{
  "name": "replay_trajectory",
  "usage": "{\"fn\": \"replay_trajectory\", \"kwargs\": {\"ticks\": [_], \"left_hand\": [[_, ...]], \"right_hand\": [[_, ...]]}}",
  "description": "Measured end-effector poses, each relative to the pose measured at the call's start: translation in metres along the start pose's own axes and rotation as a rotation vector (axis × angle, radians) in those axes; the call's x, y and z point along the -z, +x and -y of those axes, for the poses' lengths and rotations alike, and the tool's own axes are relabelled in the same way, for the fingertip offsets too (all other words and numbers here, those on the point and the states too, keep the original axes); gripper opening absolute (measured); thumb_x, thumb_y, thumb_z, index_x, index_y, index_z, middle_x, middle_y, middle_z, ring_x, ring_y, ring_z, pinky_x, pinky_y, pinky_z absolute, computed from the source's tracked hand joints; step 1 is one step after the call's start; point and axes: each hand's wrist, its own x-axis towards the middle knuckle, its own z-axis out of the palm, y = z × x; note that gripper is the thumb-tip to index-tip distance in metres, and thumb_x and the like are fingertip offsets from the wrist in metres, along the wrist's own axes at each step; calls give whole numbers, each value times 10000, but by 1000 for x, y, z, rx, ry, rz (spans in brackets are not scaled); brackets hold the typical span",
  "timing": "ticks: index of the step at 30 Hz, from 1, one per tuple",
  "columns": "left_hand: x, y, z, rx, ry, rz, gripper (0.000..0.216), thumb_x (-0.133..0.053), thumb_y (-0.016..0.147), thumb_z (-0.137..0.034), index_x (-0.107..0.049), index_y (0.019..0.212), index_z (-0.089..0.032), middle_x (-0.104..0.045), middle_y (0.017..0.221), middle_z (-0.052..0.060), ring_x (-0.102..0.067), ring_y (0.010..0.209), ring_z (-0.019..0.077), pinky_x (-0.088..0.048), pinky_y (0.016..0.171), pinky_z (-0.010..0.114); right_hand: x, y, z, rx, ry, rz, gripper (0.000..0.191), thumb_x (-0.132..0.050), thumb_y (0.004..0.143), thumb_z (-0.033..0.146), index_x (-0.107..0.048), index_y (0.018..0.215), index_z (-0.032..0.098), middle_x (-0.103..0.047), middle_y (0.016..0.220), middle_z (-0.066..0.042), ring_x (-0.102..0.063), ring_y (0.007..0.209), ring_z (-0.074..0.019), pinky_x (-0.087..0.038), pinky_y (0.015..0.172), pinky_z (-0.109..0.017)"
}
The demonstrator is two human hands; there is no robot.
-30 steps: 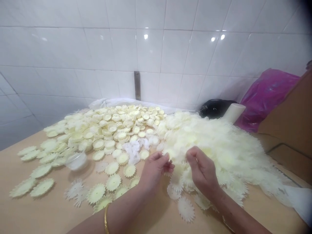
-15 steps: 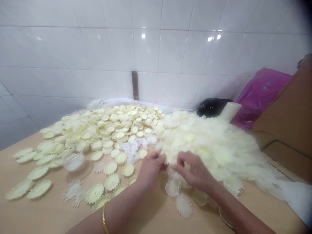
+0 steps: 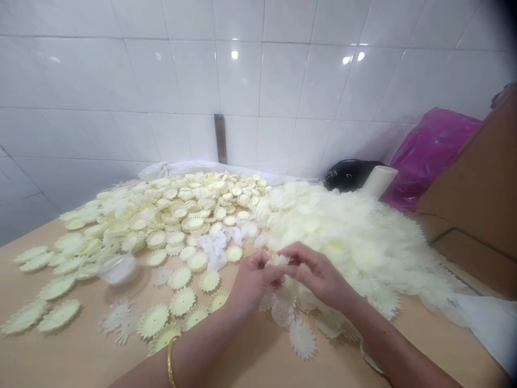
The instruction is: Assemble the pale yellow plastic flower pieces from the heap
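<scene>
My left hand (image 3: 251,281) pinches a pale, toothed-edge fabric petal disc (image 3: 278,260) between thumb and fingers. Thumb and forefinger of my right hand (image 3: 325,277) grip the right edge of the same disc, so it is held up between both hands. Part of it is hidden by my fingers. Just behind and to the right lies a heap of thin, cream fabric petal discs (image 3: 343,226). Several loose whitish discs (image 3: 304,338) rest on the table below my hands.
Left of my hands spreads a pile of stacked yellowish toothed discs (image 3: 194,210) on the wooden table (image 3: 250,361). Near it stand a clear small bowl (image 3: 118,269) and crumpled white tissue (image 3: 216,248). A white roll (image 3: 379,180), black object (image 3: 351,173), purple bag (image 3: 432,151) and cardboard box (image 3: 472,210) are at right.
My right hand has moved up and left and now meets my left hand at the disc. More of the disc shows between the fingers. The view has shifted slightly.
</scene>
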Motion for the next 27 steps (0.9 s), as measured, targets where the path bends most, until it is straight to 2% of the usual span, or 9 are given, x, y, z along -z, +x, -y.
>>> {"fn": "replay_trajectory", "kwargs": {"ticks": [4,9,11,14,16,20,22,24,27], "left_hand": [[-3,0,-1,64,-70,-5,302,-711,580,-230,-418,566,-160,-508,506,-38,-484,470,85,-389,515,233],[-7,2,-5,134,-270,35,265,-691,616,-213,-434,590,-153,-497,545,-30,-537,522,99,-406,525,220],[-4,5,-4,135,-300,-38,224,-676,630,-188,-456,617,-149,-496,571,-26,-543,529,97,-417,529,216],[2,12,-1,143,-307,-210,191,-661,635,-150,-471,661,-153,-496,581,-28,-551,525,96,-428,531,213],[5,15,-1,143,-297,-249,197,-661,630,-149,-467,662,-159,-501,582,-27,-559,531,102,-429,526,212],[1,10,-5,138,-218,-166,162,-676,606,-171,-529,668,-141,-531,606,-8,-531,516,90,-422,518,207],[-2,7,-7,130,-158,-132,158,-686,595,-196,-569,676,-127,-546,614,3,-501,500,79,-418,518,211],[-2,4,-6,119,-100,-118,169,-691,593,-236,-577,653,-125,-540,587,2,-482,492,78,-412,520,217],[0,4,-3,95,-36,-91,211,-677,614,-283,-527,576,-140,-506,515,-18,-458,470,76,-400,523,222]], "right_hand": [[-4,0,2,19,-4,-101,194,-472,820,287,-576,710,166,-549,679,-20,-514,654,-134,-417,639,-261],[-7,-2,1,-48,-73,-391,210,-455,827,268,-497,643,174,-500,612,7,-469,600,-120,-376,581,-236],[-5,-2,1,-63,-91,-488,205,-443,834,265,-479,651,179,-497,609,10,-466,594,-116,-370,568,-228],[2,-2,2,-50,-71,-607,228,-414,851,281,-451,648,184,-485,594,16,-450,560,-107,-359,533,-220],[8,-2,2,-27,-41,-574,294,-383,863,312,-427,603,183,-457,558,19,-432,530,-102,-349,515,-223],[12,-2,1,-9,-87,-158,359,-456,819,366,-382,522,179,-364,485,39,-362,468,-88,-304,469,-226],[11,-2,2,-13,-130,-40,321,-521,779,365,-393,550,178,-387,513,38,-376,492,-90,-313,485,-225],[10,-2,3,-16,-143,-51,284,-520,777,369,-414,593,180,-432,561,26,-412,533,-100,-339,513,-228],[10,-1,5,-45,-159,-148,269,-460,813,371,-438,624,180,-452,586,13,-433,557,-110,-360,539,-237]]}}
